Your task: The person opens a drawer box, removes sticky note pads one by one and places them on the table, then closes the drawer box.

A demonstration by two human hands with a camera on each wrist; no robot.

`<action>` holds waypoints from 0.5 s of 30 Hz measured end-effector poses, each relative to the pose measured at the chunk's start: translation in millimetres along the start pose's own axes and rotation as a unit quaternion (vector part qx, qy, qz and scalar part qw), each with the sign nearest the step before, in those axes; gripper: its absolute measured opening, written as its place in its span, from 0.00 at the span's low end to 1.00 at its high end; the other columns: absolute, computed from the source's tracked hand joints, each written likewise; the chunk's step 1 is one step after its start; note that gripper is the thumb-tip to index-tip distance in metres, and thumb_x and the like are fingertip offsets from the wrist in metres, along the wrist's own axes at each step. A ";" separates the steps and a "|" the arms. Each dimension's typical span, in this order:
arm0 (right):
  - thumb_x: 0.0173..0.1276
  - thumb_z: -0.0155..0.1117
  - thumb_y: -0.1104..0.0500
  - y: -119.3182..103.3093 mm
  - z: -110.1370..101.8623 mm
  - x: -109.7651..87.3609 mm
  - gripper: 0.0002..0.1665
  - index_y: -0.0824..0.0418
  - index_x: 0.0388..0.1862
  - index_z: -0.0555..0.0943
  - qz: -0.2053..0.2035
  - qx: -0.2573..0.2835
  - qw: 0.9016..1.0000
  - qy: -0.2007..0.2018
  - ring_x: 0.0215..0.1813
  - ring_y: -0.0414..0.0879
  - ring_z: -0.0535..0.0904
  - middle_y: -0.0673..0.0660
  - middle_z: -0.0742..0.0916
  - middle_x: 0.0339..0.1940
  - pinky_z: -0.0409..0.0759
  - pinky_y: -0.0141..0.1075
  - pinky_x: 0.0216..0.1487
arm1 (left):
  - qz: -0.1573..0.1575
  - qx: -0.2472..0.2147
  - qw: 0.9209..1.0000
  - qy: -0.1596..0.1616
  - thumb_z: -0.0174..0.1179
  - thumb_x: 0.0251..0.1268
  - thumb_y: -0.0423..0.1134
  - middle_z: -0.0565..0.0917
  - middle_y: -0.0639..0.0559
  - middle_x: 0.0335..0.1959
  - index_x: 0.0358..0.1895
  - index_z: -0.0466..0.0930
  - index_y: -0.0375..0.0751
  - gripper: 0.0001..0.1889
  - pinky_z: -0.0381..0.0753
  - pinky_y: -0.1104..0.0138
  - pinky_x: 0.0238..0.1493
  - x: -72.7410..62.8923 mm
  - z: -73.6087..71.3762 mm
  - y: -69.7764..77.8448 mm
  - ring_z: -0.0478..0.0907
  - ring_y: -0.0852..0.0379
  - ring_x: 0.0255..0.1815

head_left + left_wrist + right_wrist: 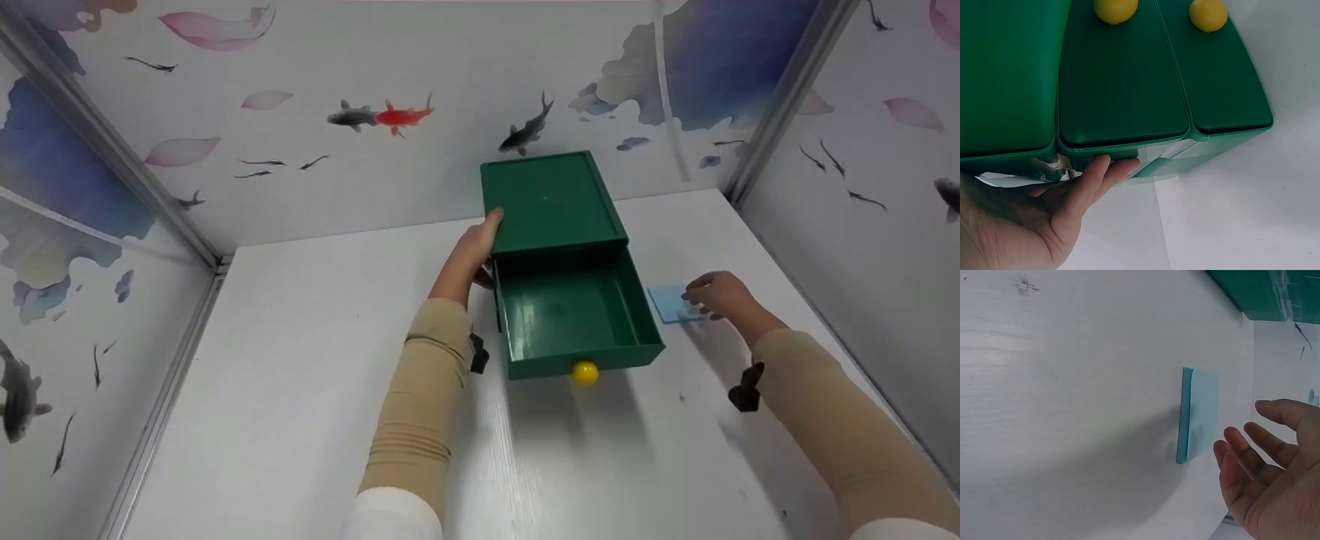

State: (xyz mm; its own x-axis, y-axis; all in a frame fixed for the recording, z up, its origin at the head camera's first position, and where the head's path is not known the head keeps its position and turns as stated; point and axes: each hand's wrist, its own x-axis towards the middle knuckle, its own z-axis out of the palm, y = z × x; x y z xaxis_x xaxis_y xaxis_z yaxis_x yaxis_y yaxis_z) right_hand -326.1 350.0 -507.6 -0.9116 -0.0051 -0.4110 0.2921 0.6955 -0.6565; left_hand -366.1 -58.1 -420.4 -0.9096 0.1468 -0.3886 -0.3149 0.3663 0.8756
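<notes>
A green drawer cabinet stands on the white table with its top drawer pulled out, nothing lying inside. My left hand rests against the cabinet's left side, thumb up by the top edge. In the left wrist view, the fingers of that left hand lie extended along the side wall, beside two closed lower drawers with yellow knobs. To the right of the cabinet lies a blue sticky note pad. My right hand is over it, fingers loosely bent and holding nothing; the right wrist view shows the pad beyond the fingertips.
Patterned panels with painted fish and petals enclose the table at the back and both sides. A yellow knob juts from the open drawer's front. Clear tape covers part of the cabinet's side.
</notes>
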 end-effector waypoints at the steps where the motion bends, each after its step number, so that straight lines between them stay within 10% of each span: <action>1: 0.74 0.55 0.54 -1.2 0.7 -1.5 0.32 0.77 0.65 0.66 -0.001 0.001 1.000 -0.002 0.60 0.66 0.73 0.75 0.75 0.59 0.78 0.48 0.54 | 0.000 0.000 1.000 -0.001 0.33 0.68 0.72 0.73 0.33 0.51 0.71 0.62 0.38 0.44 0.84 0.52 0.34 0.0 0.1 0.3 0.81 0.38 0.40; 15: 0.75 0.56 0.55 -14.7 19.5 -29.1 0.29 0.77 0.63 0.70 -0.064 -0.024 0.998 -0.013 0.53 0.65 0.78 0.75 0.78 0.56 0.82 0.47 0.47 | 0.003 -0.010 1.000 -0.011 0.34 0.69 0.71 0.73 0.34 0.52 0.72 0.62 0.38 0.43 0.84 0.52 0.34 -3.1 -2.0 2.0 0.82 0.38 0.40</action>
State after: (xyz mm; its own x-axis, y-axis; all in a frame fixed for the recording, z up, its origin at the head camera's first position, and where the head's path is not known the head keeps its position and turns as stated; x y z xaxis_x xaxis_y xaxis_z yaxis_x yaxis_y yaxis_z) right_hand -298.3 325.9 -498.3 -0.9328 -0.1135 -0.3420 0.1592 0.7216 -0.6738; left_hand -364.5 -59.7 -416.9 -0.9055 0.1700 -0.3889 -0.3144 0.3469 0.8836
